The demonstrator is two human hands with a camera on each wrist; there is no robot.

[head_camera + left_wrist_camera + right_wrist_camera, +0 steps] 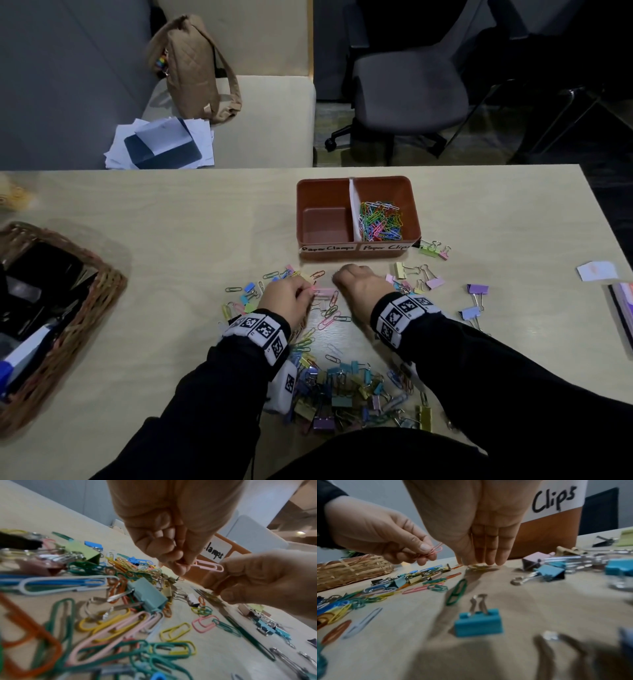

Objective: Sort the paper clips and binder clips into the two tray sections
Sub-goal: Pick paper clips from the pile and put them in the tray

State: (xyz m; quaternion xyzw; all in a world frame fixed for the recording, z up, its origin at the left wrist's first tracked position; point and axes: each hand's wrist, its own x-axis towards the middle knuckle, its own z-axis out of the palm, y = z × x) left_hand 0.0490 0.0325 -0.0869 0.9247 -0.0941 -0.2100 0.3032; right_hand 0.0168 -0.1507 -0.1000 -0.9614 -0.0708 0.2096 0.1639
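The orange tray (358,178) stands beyond my hands; its left section, labelled for clamps, is bare and its right section holds coloured paper clips (380,221). My left hand (306,291) pinches a pink paper clip (209,565) just above the table; it also shows in the right wrist view (435,551). My right hand (337,279) points its straight fingers (488,550) down, tips touching a yellowish clip (478,566) on the table. Loose paper clips (329,317) and binder clips (342,394) are scattered around and under both wrists.
A wicker basket (68,308) with dark items sits at the table's left. More binder clips (428,279) lie right of the tray's front, purple ones (476,291) further right. A paper slip (597,270) and stacked stationery (625,308) are at the right edge.
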